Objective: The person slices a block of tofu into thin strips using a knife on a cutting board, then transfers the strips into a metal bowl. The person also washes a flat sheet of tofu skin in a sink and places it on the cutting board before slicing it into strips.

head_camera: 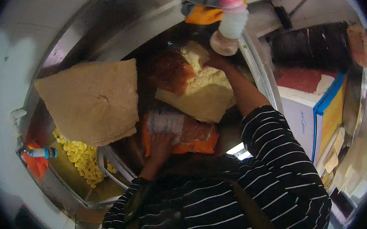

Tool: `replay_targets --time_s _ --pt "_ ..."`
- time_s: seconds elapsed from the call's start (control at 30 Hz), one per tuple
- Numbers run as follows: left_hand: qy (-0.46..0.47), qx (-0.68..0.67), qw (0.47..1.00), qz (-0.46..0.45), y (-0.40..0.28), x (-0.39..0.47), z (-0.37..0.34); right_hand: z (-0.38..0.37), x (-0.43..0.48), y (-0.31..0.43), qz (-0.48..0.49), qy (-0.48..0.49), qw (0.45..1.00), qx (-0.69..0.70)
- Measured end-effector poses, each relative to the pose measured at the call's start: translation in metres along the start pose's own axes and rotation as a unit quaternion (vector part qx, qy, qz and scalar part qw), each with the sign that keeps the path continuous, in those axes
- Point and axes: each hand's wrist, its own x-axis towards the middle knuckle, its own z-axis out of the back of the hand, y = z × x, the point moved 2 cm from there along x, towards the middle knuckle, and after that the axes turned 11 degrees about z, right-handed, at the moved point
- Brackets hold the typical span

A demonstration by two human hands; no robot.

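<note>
My left hand is laid over the near edge of an orange plastic packet, which has a pale printed label. Its fingers lie on the label side; the thumb is hidden. Just beyond is a brown sheet, paper or board, with pale yellow crumbly food on it. My right hand reaches in at the food's far right side, dark and blurred, its fingers unclear. A glossy reddish-brown thing, perhaps a packet, lies left of the food. A larger brown sheet is at the left.
Yellow cut pieces fill part of a metal tray at lower left. A small bottle stands beside it. Beyond my right hand is a pink-topped clear container. A white box with blue edging stands right of the metal rim.
</note>
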Motion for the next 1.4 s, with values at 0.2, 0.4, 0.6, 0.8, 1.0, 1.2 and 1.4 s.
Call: replay_targets --time_s 0.2,0.4,0.6,0.8,1.0,1.2,1.4 --pt "0.006 -0.012 1.0 0.006 0.008 0.008 -0.012 -0.001 0.008 -0.022 -0.025 -0.021 0.991 0.129" --pt "0.027 -0.046 0.998 0.023 0.011 0.018 -0.027 0.013 -0.019 0.032 -0.027 -0.021 0.995 0.093" --pt "0.032 0.003 0.999 0.017 0.008 0.027 -0.014 0.021 -0.122 0.15 -0.048 -0.174 0.983 -0.047" --pt "0.019 -0.142 0.989 0.025 0.015 0.031 -0.019 0.038 -0.213 0.226 -0.003 -0.24 0.964 -0.119" --pt "-0.018 -0.614 0.777 0.137 -0.013 0.045 0.004 0.075 -0.253 0.306 0.151 -0.271 0.95 -0.047" --pt "-0.028 -0.867 0.491 0.083 -0.047 -0.001 0.107 0.114 -0.255 0.39 0.249 -0.217 0.931 0.153" --pt "-0.242 -0.881 0.403 -0.062 -0.015 -0.053 0.179 0.117 -0.165 0.451 0.28 -0.058 0.941 0.181"
